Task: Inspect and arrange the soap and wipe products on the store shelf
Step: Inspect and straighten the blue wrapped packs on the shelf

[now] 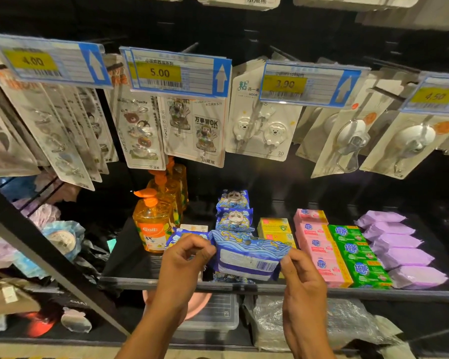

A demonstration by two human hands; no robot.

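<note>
Right of the orange soap bottles [152, 230] at the shelf's [140, 282] left end, the left hand [186, 257] pinches one end of a blue wipe pack [246, 257] held over the front edge. Its long axis runs left to right, barcode side up. The right hand [300, 270] pinches the other end, seemingly by the seam; the matching row [234, 216] lies straight behind.

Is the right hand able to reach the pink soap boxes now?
Probably yes: the pink soap boxes lie just beside the right hand with nothing between them. But it pinches the blue wipe pack, so it must let go first.
</note>
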